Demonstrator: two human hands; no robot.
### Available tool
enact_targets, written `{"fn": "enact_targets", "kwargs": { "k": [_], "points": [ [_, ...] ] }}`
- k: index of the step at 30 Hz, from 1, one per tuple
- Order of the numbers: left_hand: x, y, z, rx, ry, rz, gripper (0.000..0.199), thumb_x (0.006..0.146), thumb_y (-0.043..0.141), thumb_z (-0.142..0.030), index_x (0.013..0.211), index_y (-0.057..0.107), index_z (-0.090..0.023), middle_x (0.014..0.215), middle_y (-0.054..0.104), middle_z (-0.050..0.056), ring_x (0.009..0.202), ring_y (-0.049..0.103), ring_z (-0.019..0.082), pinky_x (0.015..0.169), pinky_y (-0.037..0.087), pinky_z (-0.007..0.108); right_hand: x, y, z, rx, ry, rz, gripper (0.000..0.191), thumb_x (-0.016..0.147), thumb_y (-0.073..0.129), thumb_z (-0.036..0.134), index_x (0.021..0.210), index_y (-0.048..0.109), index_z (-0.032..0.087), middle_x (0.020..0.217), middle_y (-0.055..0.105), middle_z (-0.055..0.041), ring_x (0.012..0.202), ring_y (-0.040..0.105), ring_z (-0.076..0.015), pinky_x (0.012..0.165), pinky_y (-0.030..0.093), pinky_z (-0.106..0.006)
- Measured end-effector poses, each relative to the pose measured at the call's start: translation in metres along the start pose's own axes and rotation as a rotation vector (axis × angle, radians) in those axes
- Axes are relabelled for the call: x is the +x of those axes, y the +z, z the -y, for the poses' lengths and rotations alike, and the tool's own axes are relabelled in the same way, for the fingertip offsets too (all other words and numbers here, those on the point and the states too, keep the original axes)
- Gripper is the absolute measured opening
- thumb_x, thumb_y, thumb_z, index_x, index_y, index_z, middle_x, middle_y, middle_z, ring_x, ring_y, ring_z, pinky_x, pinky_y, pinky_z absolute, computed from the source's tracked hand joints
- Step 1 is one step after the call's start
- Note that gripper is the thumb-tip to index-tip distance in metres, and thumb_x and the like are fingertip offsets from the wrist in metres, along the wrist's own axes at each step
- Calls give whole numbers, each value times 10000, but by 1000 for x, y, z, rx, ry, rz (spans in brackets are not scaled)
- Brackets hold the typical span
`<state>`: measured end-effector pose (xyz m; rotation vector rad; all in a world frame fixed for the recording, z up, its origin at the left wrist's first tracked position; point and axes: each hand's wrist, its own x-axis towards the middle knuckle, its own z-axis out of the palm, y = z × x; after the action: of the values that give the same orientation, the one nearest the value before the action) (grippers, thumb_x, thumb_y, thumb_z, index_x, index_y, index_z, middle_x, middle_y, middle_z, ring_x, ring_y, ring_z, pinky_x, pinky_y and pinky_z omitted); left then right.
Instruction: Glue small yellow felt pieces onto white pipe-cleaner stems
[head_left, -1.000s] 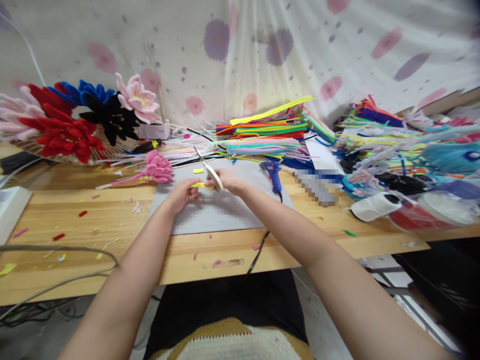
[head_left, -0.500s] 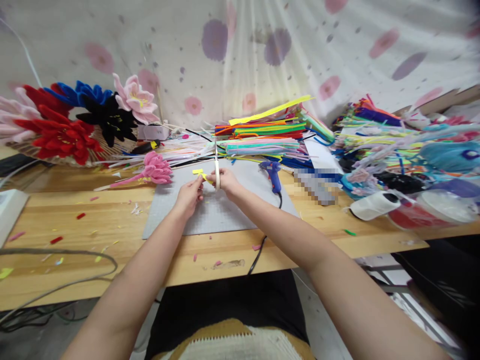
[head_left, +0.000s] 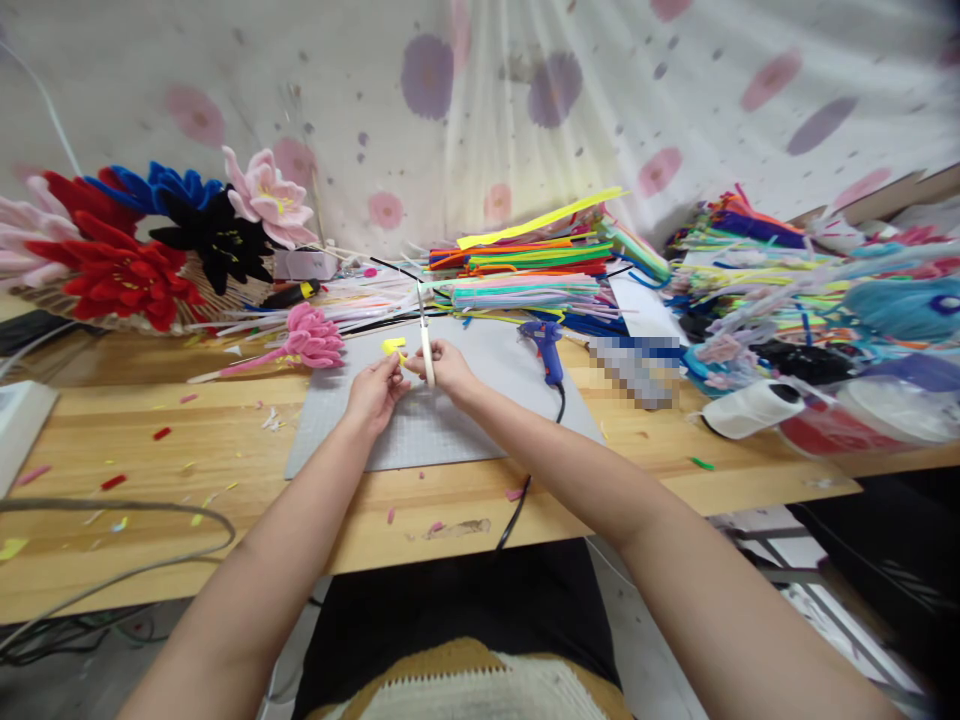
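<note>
- The left hand (head_left: 375,393) pinches a yellow strip (head_left: 394,346) between thumb and fingers, above the grey mat (head_left: 442,435); whether it is one piece or two overlapping is too small to tell.
- The right hand (head_left: 450,368), fingers curled, grips the white-handled scissors (head_left: 427,355), blades pointing away from the person; I cannot tell whether it also touches the strip.
- The hands are close together.
- A blue glue gun (head_left: 550,352) lies on the mat's right side.
- A pink fuzzy flower (head_left: 312,337) lies left of the hands on the wooden counter (head_left: 240,415), its head reaching the mat.
</note>
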<state>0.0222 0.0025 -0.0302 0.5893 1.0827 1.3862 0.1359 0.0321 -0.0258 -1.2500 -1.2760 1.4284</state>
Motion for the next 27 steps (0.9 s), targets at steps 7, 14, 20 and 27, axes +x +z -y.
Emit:
{"fn": "enact_targets", "kwargs": {
  "k": [7,14,20,27],
  "points": [
    [5,-16,-7,343,68,338,325,539,769,-373,726,679,-124,727,650,31,678,579,108,668,477,222,-6,-29,18,-1,-63,200,447,492,777,375,724,453,172,625,493,57,539,466,-61,509,389,-196],
    [1,-18,-7,339,-123,599,286,602,747,-342,776,676,-127,796,683,73,752,629,153,754,478,278,-11,-36,22,145,-31,527,471,489,786,332,802,477,163,778,612,-7,549,499,-73,523,437,-229],
    [0,-19,-9,247,-188,613,227,654,713,-258,830,655,-126,837,677,81,771,648,163,778,493,309,-6,-33,20,126,-55,517,413,535,749,302,796,461,163,687,590,10,526,507,-81,492,398,-213],
    [-5,-14,-17,150,-358,631,211,786,538,-314,794,626,-122,698,622,64,622,600,154,713,519,374,-2,-30,20,123,-117,484,418,507,750,296,767,448,170,638,530,40,547,500,-83,513,392,-213]
  ]
}}
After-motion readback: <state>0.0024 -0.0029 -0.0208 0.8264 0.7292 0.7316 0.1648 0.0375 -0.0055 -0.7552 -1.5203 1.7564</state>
